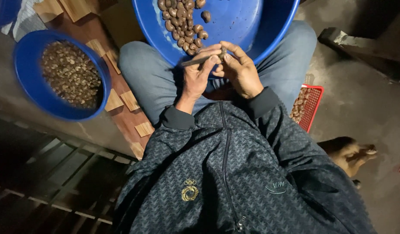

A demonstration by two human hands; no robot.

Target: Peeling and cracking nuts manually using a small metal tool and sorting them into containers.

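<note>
My left hand grips a thin metal blade whose tip points left. My right hand pinches a small brown nut between thumb and fingers, right against the blade hand. Both hands hover over the near rim of a big blue basin resting on my lap, which holds a cluster of brown nuts. My sleeves are dark and patterned.
A second blue basin full of small brownish pieces stands on the floor at left, beside a wooden board with pale square tiles. A red basket with nuts sits by my right thigh. A tan animal lies at lower right.
</note>
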